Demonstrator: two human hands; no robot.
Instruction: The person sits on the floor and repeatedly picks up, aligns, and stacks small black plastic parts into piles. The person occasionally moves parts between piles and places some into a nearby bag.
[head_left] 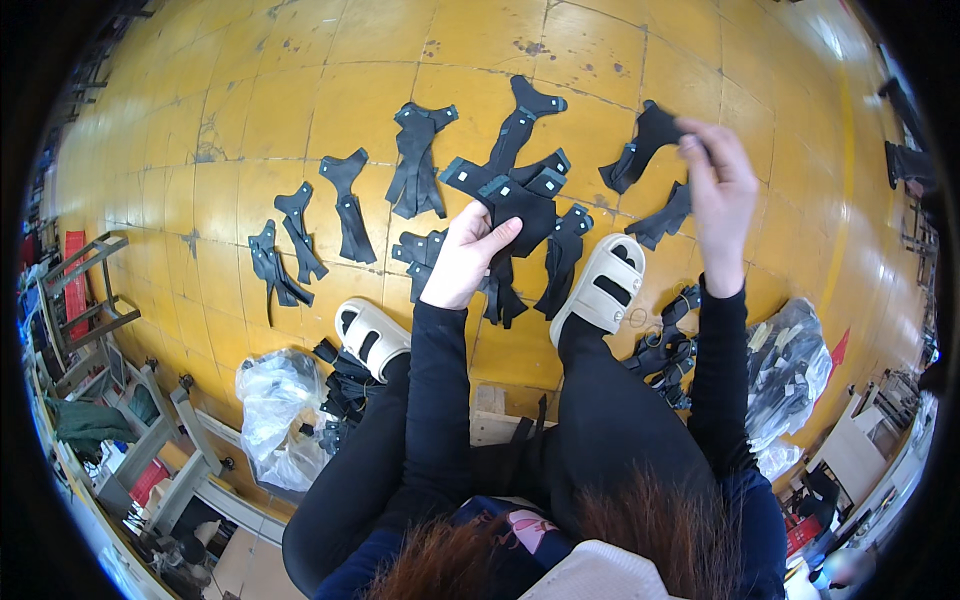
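My left hand (472, 253) is closed on a bunch of black cut fabric pieces (527, 213), its thumb lying on top. They fan out in flaps with teal edges and small pale tags, and hang above the floor. Out to the far right, my right hand (722, 185) has its fingertips closed on the corner of another black fabric piece (655, 130); slight blur softens the fingers. Just below it lies a smaller black piece (662, 217). Similar Y-shaped pieces lie in small stacks on the floor, among them a stack (416, 160) left of my left hand.
Yellow tiled floor (270, 110) spreads ahead. My feet wear cream sandals (612, 280). Clear plastic bags stand at both sides, a crumpled one (280, 410) at left and one with dark contents (790, 365) at right. Black bundles (668, 345) lie beside my right leg. Metal frames (90, 290) line the left.
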